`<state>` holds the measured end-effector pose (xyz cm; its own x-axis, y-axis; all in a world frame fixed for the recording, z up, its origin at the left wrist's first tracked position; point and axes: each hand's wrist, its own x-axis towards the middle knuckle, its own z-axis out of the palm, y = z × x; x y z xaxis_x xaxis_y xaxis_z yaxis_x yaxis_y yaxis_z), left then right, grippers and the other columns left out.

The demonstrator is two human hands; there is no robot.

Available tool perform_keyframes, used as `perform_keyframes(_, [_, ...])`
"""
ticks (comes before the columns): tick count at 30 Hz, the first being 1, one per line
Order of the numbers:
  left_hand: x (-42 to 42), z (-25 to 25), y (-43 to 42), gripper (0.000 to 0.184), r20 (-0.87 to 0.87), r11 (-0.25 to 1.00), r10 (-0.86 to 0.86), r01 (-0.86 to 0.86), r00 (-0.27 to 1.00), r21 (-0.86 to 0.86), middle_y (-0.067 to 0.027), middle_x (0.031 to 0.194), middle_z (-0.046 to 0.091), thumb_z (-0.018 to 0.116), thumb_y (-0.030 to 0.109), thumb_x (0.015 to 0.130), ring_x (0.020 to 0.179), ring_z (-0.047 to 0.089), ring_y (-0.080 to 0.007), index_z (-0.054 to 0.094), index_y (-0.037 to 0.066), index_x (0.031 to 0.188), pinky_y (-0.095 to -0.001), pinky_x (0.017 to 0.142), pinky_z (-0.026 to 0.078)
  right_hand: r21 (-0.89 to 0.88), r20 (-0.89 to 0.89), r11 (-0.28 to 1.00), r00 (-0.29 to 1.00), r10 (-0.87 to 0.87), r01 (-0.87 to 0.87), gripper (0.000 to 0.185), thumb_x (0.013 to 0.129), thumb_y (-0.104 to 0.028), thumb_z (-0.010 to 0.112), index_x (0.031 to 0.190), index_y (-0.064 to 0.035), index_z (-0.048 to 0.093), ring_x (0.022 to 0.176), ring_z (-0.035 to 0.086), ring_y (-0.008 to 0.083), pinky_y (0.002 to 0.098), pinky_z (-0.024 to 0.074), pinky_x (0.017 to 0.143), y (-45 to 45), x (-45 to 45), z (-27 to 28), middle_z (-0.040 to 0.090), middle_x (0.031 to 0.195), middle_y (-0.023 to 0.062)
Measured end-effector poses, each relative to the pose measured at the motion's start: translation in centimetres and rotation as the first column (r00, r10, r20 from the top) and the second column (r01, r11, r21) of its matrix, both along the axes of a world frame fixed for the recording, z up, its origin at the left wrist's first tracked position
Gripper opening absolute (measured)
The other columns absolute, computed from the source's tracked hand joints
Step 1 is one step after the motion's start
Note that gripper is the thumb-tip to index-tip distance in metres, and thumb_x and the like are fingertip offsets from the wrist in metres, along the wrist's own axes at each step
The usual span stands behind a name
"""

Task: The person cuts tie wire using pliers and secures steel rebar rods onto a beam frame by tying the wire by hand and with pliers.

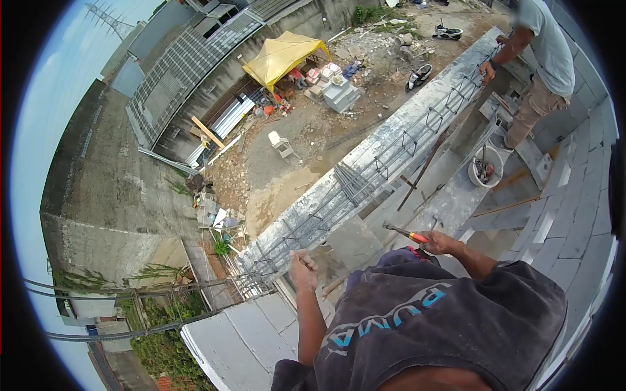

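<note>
My right hand [439, 242] is closed round the red and yellow handle of a pincer-like tool [405, 233], whose metal head points left. My left hand [303, 269] is closed beside the near end of a long steel rebar cage [313, 225]; what its fingers hold, if anything, is too small to make out. The cage lies along the top of a concrete beam [394, 127]. A bundle of short steel rods [352, 180] rests across the middle of the cage.
A co-worker [548, 58] leans over the beam's far end, hands on it. A white bucket [486, 166] stands on the planks at right. Beside me is a block wall [580, 195]. Beyond the beam, far below, are a yellow canopy [283, 55], a chair [282, 144] and motorbikes.
</note>
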<state>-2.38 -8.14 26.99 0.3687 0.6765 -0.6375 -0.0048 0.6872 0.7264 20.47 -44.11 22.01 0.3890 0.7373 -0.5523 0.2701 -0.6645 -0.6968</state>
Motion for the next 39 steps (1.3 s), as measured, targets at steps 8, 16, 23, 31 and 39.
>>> perform_keyframes(8, [-10.3,-8.2,-4.5,0.042,-0.448,0.997,-0.055,0.029,0.892,-0.066,0.0033,0.063,0.043,0.036,0.041,0.103,0.051,0.039,-0.0099,0.059,0.005,0.101,-0.0270,0.047,0.034,0.657,0.149,0.603,0.707,-0.692,0.453,0.036,0.093,-0.028,0.061,0.119,-0.0052,0.054,0.076,0.059,0.0234,0.0379,0.0464,0.073,3.4,-0.2,4.7,0.058,0.087,0.0091])
perform_keyframes(16, [-21.4,-17.2,-8.0,0.039,-0.671,0.926,-0.286,0.379,0.684,-0.008,0.0004,0.066,0.047,0.042,0.035,0.099,0.056,0.045,-0.0151,0.063,0.002,0.102,-0.0288,0.053,0.040,0.655,-0.190,0.204,0.419,-0.888,0.728,0.025,0.102,-0.029,0.051,0.102,-0.0047,0.059,0.072,0.054,0.0110,0.0274,0.0455,0.067,5.6,12.5,1.8,0.060,0.078,0.0022])
perform_keyframes(23, [-22.1,-15.6,-9.1,0.037,-0.775,0.858,-0.204,0.490,0.598,0.153,-0.0006,0.067,0.048,0.045,0.032,0.096,0.059,0.047,-0.0172,0.064,0.000,0.101,-0.0289,0.057,0.042,0.747,-0.211,0.103,0.382,-0.900,0.657,0.031,0.100,-0.034,0.053,0.103,-0.0044,0.063,0.074,0.055,0.0126,0.0302,0.0465,0.071,8.2,20.8,-0.1,0.062,0.081,0.0031])
perform_keyframes(31, [-20.9,-12.3,-10.0,0.035,-0.778,0.789,-0.184,0.562,0.601,0.248,-0.0011,0.068,0.048,0.050,0.028,0.093,0.061,0.047,-0.0178,0.065,-0.002,0.099,-0.0287,0.060,0.043,0.701,-0.237,0.283,0.587,-0.774,0.655,0.030,0.098,-0.033,0.059,0.112,-0.0068,0.064,0.088,0.056,0.0159,0.0335,0.0459,0.082,14.4,25.4,0.3,0.064,0.092,0.0050])
perform_keyframes(39, [-18.4,-7.1,-12.7,0.042,-0.666,0.997,0.062,-0.075,0.744,0.009,0.0034,0.062,0.035,0.042,0.033,0.101,0.056,0.031,-0.0086,0.064,-0.003,0.098,-0.0248,0.051,0.028,0.549,-0.173,0.566,0.747,-0.642,0.615,0.040,0.099,-0.036,0.054,0.118,-0.0013,0.052,0.041,0.054,0.0204,0.0372,0.0467,0.037,15.8,29.1,2.8,0.055,0.061,0.0079])
